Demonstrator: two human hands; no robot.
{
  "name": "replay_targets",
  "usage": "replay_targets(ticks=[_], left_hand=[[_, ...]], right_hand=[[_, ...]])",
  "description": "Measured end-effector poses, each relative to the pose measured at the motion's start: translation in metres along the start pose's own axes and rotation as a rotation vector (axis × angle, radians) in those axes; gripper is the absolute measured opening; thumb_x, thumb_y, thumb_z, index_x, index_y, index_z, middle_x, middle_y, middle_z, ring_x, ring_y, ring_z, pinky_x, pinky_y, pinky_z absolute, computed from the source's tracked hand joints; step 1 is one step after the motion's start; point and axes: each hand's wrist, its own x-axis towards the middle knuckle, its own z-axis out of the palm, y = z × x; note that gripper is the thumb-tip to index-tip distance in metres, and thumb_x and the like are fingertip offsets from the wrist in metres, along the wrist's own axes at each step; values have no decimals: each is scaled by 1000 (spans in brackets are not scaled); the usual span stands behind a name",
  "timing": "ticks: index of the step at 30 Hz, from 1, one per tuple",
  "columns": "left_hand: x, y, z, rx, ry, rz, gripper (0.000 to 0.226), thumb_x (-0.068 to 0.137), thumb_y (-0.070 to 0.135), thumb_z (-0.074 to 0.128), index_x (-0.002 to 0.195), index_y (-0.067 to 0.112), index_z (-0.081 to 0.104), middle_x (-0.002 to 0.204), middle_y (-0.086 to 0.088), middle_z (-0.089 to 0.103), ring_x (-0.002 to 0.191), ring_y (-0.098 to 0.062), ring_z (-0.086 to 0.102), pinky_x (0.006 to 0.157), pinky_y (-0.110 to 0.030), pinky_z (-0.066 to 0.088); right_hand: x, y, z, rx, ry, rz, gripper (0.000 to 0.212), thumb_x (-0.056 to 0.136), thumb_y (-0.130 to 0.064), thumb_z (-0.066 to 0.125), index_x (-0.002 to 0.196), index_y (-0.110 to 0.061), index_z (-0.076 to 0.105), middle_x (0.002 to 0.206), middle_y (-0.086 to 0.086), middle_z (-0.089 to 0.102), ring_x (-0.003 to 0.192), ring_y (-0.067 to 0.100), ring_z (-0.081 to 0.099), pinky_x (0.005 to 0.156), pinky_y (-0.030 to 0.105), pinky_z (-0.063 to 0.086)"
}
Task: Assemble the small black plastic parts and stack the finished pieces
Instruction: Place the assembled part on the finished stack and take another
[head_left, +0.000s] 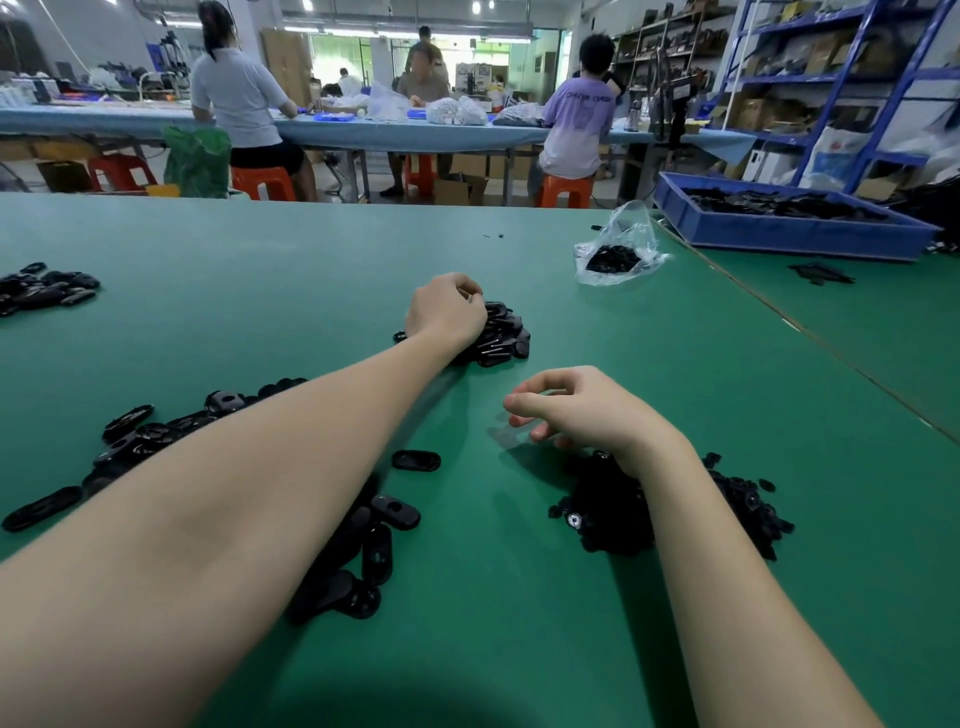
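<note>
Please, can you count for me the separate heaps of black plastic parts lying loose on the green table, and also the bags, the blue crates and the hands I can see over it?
Heaps of black parts: 5 (far left, under the left hand, near left, front centre, under the right wrist)
Clear bag of parts: 1
Blue crate: 1
Hands: 2 (left hand, right hand)
Total: 9

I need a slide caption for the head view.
Left hand reaches into a pile of black parts; right hand hovers empty.
</note>
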Motion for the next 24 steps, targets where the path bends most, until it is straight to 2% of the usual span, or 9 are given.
replay_targets(ticks=[4,7,9,12,14,16,19,24], left_hand=[[-12,-4,-10,-95,9,6,17,91,29,58,105,29,67,106,9,69,97,-14,62,79,-25,43],[-27,-8,-22,-187,57,17,15,90,28,62,104,25,66,104,7,69,88,-8,61,83,-26,46],[-41,-11,-34,-236,60,32,14,90,28,64,102,23,67,101,8,69,89,-7,63,90,-30,51],[-63,-13,-54,-361,-43,-14,7,91,30,66,92,25,69,96,6,71,96,-16,68,89,-35,55],[-77,-15,-66,-464,-120,-68,17,97,34,61,86,24,70,95,3,74,89,-15,69,78,-29,52],[-90,-17,-73,-497,-192,-107,28,101,37,54,84,23,71,90,9,76,82,-12,68,72,-25,49],[-103,-18,-76,-495,-258,-119,32,103,37,51,84,22,71,90,11,76,82,-13,68,74,-26,49],[-112,-21,-78,-501,-335,-132,29,103,34,53,83,21,70,91,7,75,85,-16,67,78,-27,53]], right_hand=[[0,1,0,-43,10,4,14,93,-33,73,98,-20,73,92,-4,79,61,6,61,56,18,43],[1,1,0,-106,14,-8,13,92,-32,73,97,-20,74,90,-6,79,61,5,61,52,16,42],[1,-1,2,-151,5,-21,9,91,-32,74,93,-23,74,87,-9,79,62,5,63,51,14,41],[-1,-9,7,-280,-82,-69,7,86,-31,79,85,-25,76,75,-12,75,62,5,64,59,20,44],[-5,-19,16,-382,-188,-120,9,82,-33,83,84,-25,79,68,-13,72,59,6,64,61,22,45],[-8,-31,31,-462,-268,-154,16,77,-39,86,84,-26,79,72,-11,74,60,8,67,68,25,52],[-11,-45,56,-608,-308,-151,31,65,-53,89,83,-31,78,82,-10,77,72,8,71,79,28,58],[-13,-48,76,-689,-329,-182,23,70,-40,89,85,-27,77,87,-10,75,83,12,69,81,28,59]])
